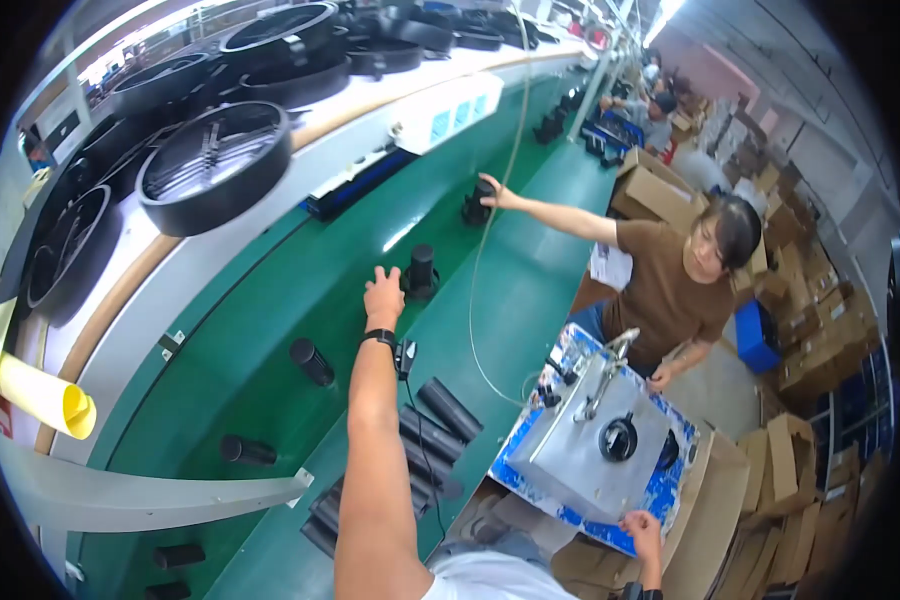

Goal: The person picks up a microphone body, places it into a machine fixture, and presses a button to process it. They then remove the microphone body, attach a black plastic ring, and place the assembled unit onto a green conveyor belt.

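Observation:
My left hand (pixel 383 299) reaches over the green conveyor belt, its fingers spread and nothing held. Just right of its fingertips stands an upright black cylinder on a wider flanged base (pixel 422 272); I cannot tell if they touch. My right hand (pixel 643 530) hovers at the near corner of a metal box fixture (pixel 580 455), fingers loosely bent, with nothing visible in them. The fixture carries a black ring (pixel 618 439) on its face and a lever clamp (pixel 602 385) on top. Several black cylinders (pixel 448 408) lie on the green ledge beside my left forearm.
Across the fixture, a co-worker's hand (pixel 494 192) touches another black flanged part (pixel 477 207). Loose black cylinders (pixel 312 361) lie along the belt. A hanging hose (pixel 473 330) crosses the view. Black round frames (pixel 213 170) fill the upper shelf; cardboard boxes (pixel 660 190) stand right.

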The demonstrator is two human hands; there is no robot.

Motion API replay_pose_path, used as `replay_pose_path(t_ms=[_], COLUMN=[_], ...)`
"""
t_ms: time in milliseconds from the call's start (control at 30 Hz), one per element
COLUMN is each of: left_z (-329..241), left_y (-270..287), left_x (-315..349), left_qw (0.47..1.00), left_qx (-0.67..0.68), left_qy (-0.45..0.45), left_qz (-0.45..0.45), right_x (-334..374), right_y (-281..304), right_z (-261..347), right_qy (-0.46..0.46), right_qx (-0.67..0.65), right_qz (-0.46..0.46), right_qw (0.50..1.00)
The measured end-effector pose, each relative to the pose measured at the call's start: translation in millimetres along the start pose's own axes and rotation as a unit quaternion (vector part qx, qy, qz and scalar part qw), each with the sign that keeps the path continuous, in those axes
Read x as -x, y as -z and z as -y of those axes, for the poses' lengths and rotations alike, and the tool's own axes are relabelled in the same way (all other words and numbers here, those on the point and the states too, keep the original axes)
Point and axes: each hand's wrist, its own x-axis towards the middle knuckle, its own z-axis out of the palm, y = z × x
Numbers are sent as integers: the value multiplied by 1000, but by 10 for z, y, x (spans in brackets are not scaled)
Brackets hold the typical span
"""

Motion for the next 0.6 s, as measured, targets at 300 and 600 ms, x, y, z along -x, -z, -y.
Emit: replay_pose_path(t_ms=[300,600], left_z=[-619,-1990], left_y=[1192,986], left_x=[1281,2746], left_qw=[820,616], left_qx=[535,709], left_qy=[-125,-132], left_qz=[160,317], right_x=[-87,-443], right_y=[-687,-1626], right_z=[1446,2136], right_qy=[107,93], right_qx=[-61,-535], right_qz=[57,464], right_qw=[991,700])
